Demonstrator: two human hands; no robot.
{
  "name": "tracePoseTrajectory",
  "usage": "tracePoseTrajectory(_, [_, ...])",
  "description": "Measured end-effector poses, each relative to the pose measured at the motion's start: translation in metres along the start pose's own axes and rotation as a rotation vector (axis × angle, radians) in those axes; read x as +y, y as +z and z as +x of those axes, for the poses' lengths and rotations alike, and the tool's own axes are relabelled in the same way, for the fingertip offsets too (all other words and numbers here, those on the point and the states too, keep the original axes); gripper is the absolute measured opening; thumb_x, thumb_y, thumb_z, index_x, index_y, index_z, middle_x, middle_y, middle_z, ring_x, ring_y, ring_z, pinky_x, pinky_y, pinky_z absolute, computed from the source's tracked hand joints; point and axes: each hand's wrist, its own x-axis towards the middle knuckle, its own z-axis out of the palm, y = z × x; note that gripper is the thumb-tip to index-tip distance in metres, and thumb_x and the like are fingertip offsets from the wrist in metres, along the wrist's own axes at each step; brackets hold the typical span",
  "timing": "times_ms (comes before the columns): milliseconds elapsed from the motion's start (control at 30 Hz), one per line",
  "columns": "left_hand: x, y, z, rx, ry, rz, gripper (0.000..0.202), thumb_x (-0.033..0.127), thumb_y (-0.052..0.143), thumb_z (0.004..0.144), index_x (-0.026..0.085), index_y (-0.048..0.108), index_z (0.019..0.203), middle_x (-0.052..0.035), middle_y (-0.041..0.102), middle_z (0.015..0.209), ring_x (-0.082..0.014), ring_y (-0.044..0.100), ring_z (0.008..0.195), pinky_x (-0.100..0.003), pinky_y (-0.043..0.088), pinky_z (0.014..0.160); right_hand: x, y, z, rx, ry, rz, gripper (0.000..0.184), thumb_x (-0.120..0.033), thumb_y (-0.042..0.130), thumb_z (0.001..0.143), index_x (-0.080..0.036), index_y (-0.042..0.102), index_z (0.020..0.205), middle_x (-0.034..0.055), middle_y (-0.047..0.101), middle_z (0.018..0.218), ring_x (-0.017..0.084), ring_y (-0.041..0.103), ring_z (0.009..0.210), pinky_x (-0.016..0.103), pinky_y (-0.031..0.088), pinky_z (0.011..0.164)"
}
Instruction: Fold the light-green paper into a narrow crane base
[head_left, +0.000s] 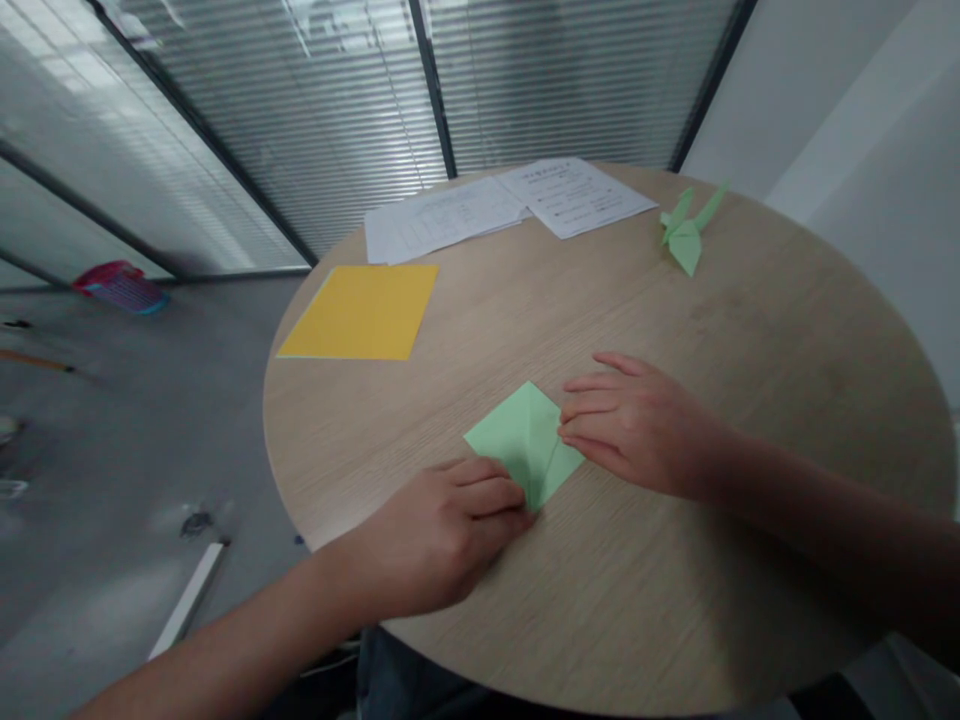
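Note:
A light green paper (523, 436), folded into a small diamond, lies flat on the round wooden table (750, 330). My left hand (442, 530) is curled at its near corner, with the fingertips pinching the paper's lower edge. My right hand (637, 425) lies flat at its right side. The fingers are stretched out together and the tips press down on the paper's right corner.
A yellow square sheet (362, 311) lies at the table's left edge. White printed pages (502, 207) lie at the far side, and a finished green paper crane (688, 232) stands at the far right. Glass walls with blinds rise behind. Grey floor is on the left.

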Motion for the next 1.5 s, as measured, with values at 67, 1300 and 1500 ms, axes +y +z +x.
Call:
tracePoseTrajectory(67, [-0.008, -0.013, 0.002, 0.003, 0.022, -0.064, 0.03, 0.008, 0.044, 0.101, 0.015, 0.072, 0.105, -0.0096, 0.076, 0.101, -0.0218, 0.07, 0.092, -0.036, 0.06, 0.087, 0.0, 0.002, 0.0, 0.018, 0.003, 0.004, 0.02, -0.02, 0.06, 0.1, -0.024, 0.078, 0.091, 0.0014, 0.081, 0.092, 0.024, 0.07, 0.1, 0.047, 0.038, 0.106])
tracePoseTrajectory(1300, [-0.048, 0.003, 0.012, 0.081, -0.099, 0.264, 0.025, 0.028, 0.053, 0.107, 0.016, 0.075, 0.108, -0.005, 0.069, 0.085, -0.0193, 0.065, 0.073, -0.033, 0.057, 0.068, -0.005, -0.008, -0.003, -0.054, 0.036, 0.069, 0.027, -0.023, 0.068, 0.094, -0.021, 0.072, 0.12, 0.0096, 0.076, 0.124, 0.031, 0.066, 0.117, 0.051, 0.045, 0.104])
tracePoseTrajectory(1500, [-0.05, 0.006, 0.011, 0.162, -0.077, 0.236, 0.019, 0.026, 0.058, 0.105, 0.015, 0.073, 0.104, -0.0083, 0.075, 0.105, -0.0217, 0.07, 0.094, -0.035, 0.06, 0.084, -0.013, -0.002, -0.001, -0.031, 0.053, 0.125, 0.022, -0.013, 0.059, 0.097, -0.02, 0.076, 0.108, 0.0073, 0.077, 0.116, 0.028, 0.067, 0.109, 0.046, 0.047, 0.099])
